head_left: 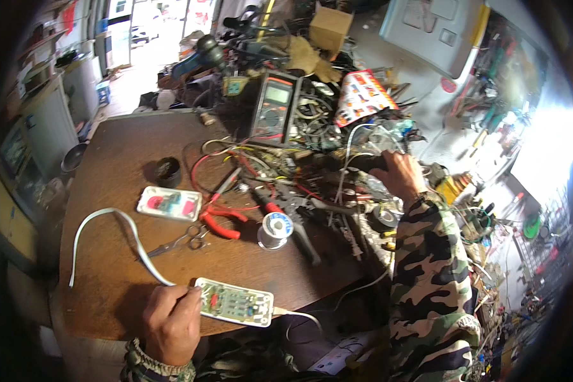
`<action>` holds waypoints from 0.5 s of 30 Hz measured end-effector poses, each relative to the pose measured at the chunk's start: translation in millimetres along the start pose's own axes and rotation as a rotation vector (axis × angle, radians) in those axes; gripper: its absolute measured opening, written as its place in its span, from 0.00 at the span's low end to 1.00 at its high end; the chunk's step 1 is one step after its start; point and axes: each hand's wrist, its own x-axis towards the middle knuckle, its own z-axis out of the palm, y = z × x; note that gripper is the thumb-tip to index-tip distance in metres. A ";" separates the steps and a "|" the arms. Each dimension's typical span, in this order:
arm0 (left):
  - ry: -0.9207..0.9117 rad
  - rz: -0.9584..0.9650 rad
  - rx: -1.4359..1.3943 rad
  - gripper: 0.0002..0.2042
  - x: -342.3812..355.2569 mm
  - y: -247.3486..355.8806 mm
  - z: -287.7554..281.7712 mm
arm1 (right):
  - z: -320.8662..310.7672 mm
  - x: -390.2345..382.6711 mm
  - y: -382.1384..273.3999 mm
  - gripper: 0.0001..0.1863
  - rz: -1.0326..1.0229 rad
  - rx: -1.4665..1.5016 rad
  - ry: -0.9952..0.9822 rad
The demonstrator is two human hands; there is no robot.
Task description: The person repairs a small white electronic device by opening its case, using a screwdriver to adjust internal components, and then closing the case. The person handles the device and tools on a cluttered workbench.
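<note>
My left hand (172,321) is closed at the near edge of the table, pinching a flat white cable (134,229) that loops out over the wood. Its fingertips also touch the left end of a white plastic case half (268,321) holding a green circuit board (235,304). A thin white cord (305,316) leaves the case's right end. At the cluttered right side, my right hand (401,175) is closed around a dark object (368,163), mostly covered by the fingers. Near the middle lie red-handled pliers (221,224), scissors (178,243) and a solder spool (274,232).
Another white case half (170,204) rests beside a small dark pot (168,170). Behind them, a multimeter (275,107) stands propped among tangled wires (312,105). A red-and-black handled tool (286,219) lies by the spool. Tape (384,218) and heaped parts crowd the right.
</note>
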 end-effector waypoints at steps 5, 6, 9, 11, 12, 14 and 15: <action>-0.016 -0.017 0.001 0.12 -0.3 -0.5 -2.0 | -1.1 22.2 -26.6 0.26 0.063 0.020 -0.110; -0.013 -0.015 0.001 0.12 -0.8 -0.9 -3.2 | 0.5 23.5 -32.4 0.26 0.072 -0.026 -0.158; -0.013 0.006 -0.019 0.12 0.6 -1.5 -2.8 | 15.3 17.2 -43.7 0.24 0.017 -0.271 -0.203; -0.022 0.025 -0.038 0.12 2.6 -1.7 -0.6 | 17.0 7.5 -65.9 0.20 -0.124 -0.200 0.028; -0.024 0.030 -0.052 0.12 3.1 -1.5 1.3 | 9.8 5.9 -84.4 0.19 -0.131 0.049 -0.099; 0.018 -0.073 0.123 0.12 -10.5 -1.3 -15.6 | 40.3 45.1 -179.8 0.18 -0.381 0.579 -0.297; 0.012 -0.021 0.050 0.13 -6.9 -3.8 -10.8 | 31.0 31.9 -176.5 0.19 -0.394 0.680 -0.386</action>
